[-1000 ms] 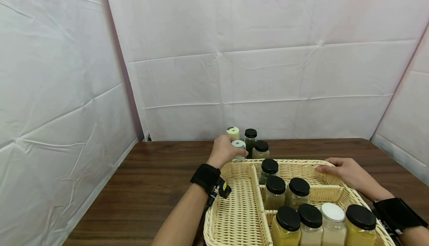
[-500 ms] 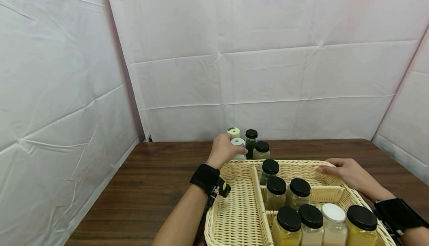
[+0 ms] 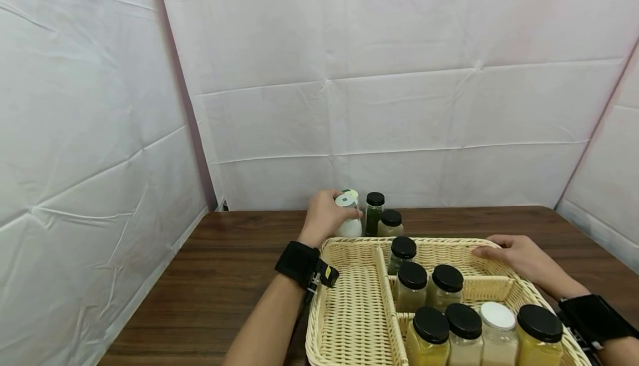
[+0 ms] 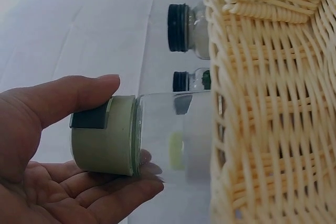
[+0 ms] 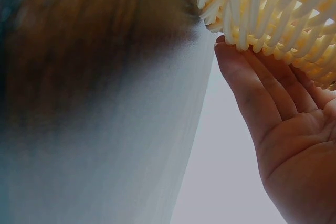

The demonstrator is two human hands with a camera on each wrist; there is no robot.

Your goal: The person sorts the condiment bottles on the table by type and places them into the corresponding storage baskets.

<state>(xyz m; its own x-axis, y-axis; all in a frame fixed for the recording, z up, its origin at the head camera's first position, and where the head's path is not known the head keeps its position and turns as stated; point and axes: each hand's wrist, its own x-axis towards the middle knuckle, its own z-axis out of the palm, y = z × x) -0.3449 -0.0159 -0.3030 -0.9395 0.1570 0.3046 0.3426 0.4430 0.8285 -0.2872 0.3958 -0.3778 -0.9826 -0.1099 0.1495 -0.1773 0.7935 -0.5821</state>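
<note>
My left hand [image 3: 321, 217] grips a clear glass seasoning jar [image 3: 349, 228] just behind the back left edge of the wicker basket [image 3: 353, 305]. The jar's pale green lid [image 4: 107, 140] has a dark tab, with my thumb on one side and fingers on the other in the left wrist view. White contents show through the glass; the basket's rim hides the lower end. At the back right corner, my right hand [image 3: 519, 258] holds the basket's rim, thumb inside and fingers outside. Its fingers [image 5: 247, 82] lie against the weave in the right wrist view.
Behind the basket stand a black-lidded jar of green herbs [image 3: 374, 216], a shorter black-lidded jar [image 3: 391, 223] and another pale-lidded container [image 3: 352, 193]. Several filled jars [image 3: 464, 321] occupy the basket's right compartments. White sheets [image 3: 399, 105] surround the brown wooden table [image 3: 199, 288].
My left hand has moved slightly left and up with the pale-lidded jar, which now overlaps the container behind it. My right hand stays on the basket's rim.
</note>
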